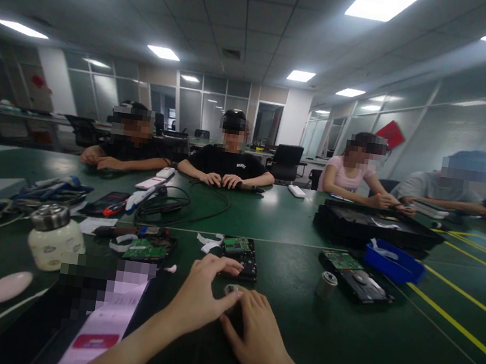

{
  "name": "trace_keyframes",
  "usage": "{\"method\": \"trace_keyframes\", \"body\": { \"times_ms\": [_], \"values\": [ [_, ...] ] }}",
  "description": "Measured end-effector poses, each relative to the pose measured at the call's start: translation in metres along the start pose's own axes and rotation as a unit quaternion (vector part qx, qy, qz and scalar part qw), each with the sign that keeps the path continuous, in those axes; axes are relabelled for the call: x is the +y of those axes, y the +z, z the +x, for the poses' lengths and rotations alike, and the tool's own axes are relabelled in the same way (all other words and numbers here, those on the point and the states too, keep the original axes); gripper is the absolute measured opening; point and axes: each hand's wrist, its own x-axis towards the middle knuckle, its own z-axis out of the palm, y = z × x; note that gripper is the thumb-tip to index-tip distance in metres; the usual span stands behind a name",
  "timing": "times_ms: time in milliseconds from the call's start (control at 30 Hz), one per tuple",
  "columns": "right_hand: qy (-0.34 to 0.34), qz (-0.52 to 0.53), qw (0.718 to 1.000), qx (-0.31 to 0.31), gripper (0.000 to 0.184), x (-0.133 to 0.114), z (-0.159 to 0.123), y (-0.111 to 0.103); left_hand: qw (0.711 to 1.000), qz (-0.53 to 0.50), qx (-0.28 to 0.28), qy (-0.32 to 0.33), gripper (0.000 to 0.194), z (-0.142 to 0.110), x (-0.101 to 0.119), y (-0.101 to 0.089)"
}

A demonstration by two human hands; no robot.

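My left hand (pixel 204 285) has its fingers stretched and apart over the near edge of a hard drive (pixel 250 261) with a green circuit board and a white ribbon. Its thumb tip reaches a small round shiny thing (pixel 231 289), whose kind I cannot make out. Curled around that thing from the right is my right hand (pixel 258 332), palm down near the table; its fingers and thumb hide most of it. To the right stand a small metal cylinder (pixel 326 285) and another hard drive (pixel 362 281) with its board showing.
At left are a cream flask (pixel 56 240), a pink oval object (pixel 7 287), a phone-like screen (pixel 103 319), a green circuit board (pixel 146 249) and black cables (pixel 163 204). A blue bin (pixel 394 265) and black tray (pixel 377 225) lie right. Several people sit opposite.
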Motion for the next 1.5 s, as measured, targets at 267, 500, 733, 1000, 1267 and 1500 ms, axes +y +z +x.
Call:
{"method": "trace_keyframes", "body": {
  "times_ms": [267,500,733,1000,1267,1500],
  "values": [
    [0.004,0.003,1.000,-0.002,0.032,0.001,0.000,0.001,0.999,-0.016,-0.029,-0.002,0.032,0.003,0.001,-0.004],
    [0.001,-0.014,1.000,-0.003,0.030,0.000,0.001,0.001,1.000,0.001,-0.009,-0.016,0.030,0.002,0.000,0.001],
    [0.031,-0.032,0.999,-0.005,0.021,-0.001,0.004,0.002,0.999,-0.043,-0.012,-0.028,0.028,0.017,-0.003,-0.037],
    [0.035,-0.010,0.999,-0.004,0.025,0.000,0.004,0.001,0.966,0.092,-0.194,-0.142,0.046,0.020,-0.048,-0.053],
    [0.038,-0.017,0.999,-0.007,0.025,0.001,0.003,0.002,0.961,0.136,-0.200,-0.136,0.051,0.019,-0.066,-0.040],
    [0.037,-0.007,0.999,-0.010,0.027,0.003,0.004,0.004,0.962,0.120,-0.207,-0.127,0.066,0.021,-0.068,-0.046]
  ]
}}
